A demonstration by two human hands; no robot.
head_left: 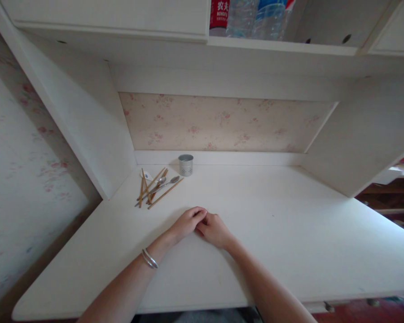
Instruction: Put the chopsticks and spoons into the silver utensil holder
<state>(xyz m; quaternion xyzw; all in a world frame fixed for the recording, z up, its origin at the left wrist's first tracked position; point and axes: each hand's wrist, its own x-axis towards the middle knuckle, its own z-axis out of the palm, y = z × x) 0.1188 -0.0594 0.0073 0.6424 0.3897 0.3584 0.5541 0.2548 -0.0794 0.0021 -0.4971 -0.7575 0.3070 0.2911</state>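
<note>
My left hand [187, 220] and my right hand [216, 230] rest together on the white desktop [272, 251], fingers curled in and touching each other. Both are closed, and nothing shows in them, though some fingers are hidden. Beyond my left hand lies a loose, criss-crossed pile of several wooden chopsticks [165, 194]. Among them are metal spoons [174, 179] and a small white item [148, 176] with a blue mark, partly covered. Just behind the pile stands a grey metal cup [186, 166], upright, with small holes near its base.
A low shelf [276, 47] overhangs the desk, with plastic bottles [242, 18] in its open compartment. White side panels [84, 121] bound the desk left and right. Floral wallpaper [215, 123] covers the back. The desk's front edge lies close to my body.
</note>
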